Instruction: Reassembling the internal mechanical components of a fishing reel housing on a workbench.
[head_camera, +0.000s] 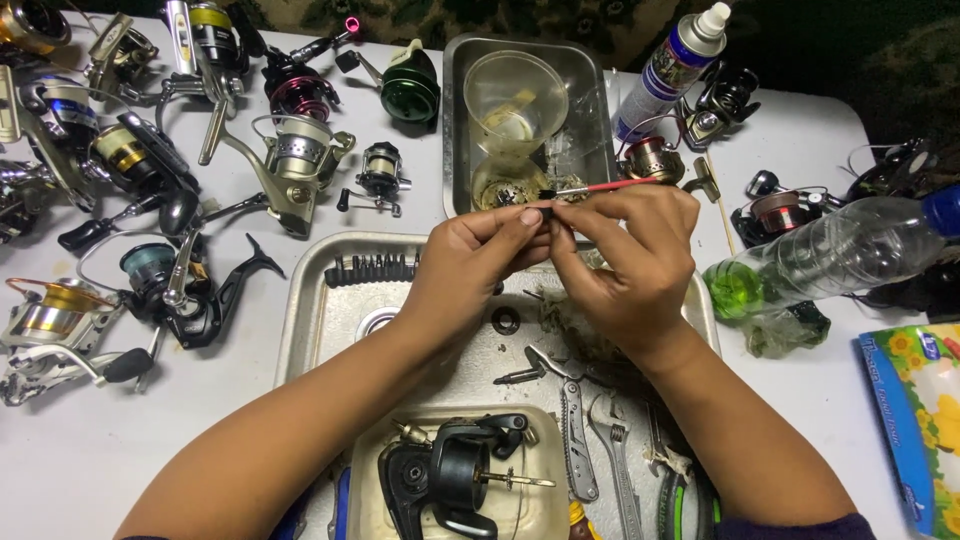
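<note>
Both hands meet above the tray. The left hand pinches a small part, too small to tell, at its fingertips. The right hand pinches a red brush, bristles touching that part. At twelve o'clock sits a cup; at six, a black reel.

1. The left hand and right hand meet above a metal tray, fingertips pinching a small part.
2. The right hand's grip holds a red-handled brush.
3. Pliers lie in the tray.
4. Fishing reels crowd the white worktop.
</note>
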